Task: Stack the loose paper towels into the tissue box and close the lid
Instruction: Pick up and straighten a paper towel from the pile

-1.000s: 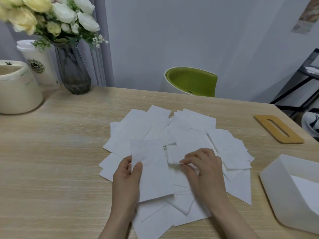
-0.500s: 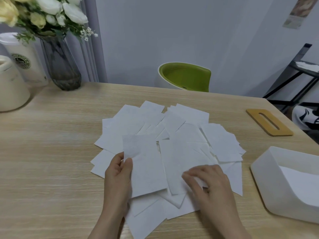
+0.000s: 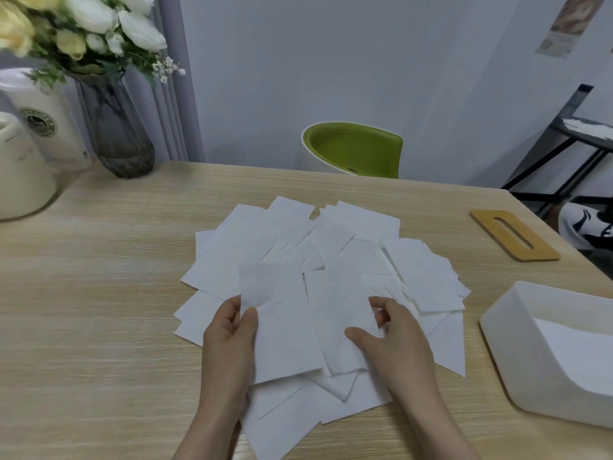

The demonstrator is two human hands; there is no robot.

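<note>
Several loose white paper towels (image 3: 298, 247) lie spread over the middle of the wooden table (image 3: 83, 310). My left hand (image 3: 229, 340) pinches the left edge of one towel (image 3: 278, 327), thumb on top. My right hand (image 3: 394, 340) pinches the right edge of a second towel (image 3: 338, 310) lying beside it. The white tissue box (image 3: 517, 346) stands open at the right with white paper inside. Its wooden lid (image 3: 514, 234) with a slot lies flat at the far right of the table.
A dark glass vase of white and yellow flowers (image 3: 116, 127) stands at the back left, next to a white cup (image 3: 49, 121) and a cream container (image 3: 23, 174). A green chair (image 3: 355, 151) sits behind the table. A black rack (image 3: 577, 134) stands at the right.
My right hand has pulled a second towel out of the pile and flattened it beside the one in my left hand. My left hand kept its hold.
</note>
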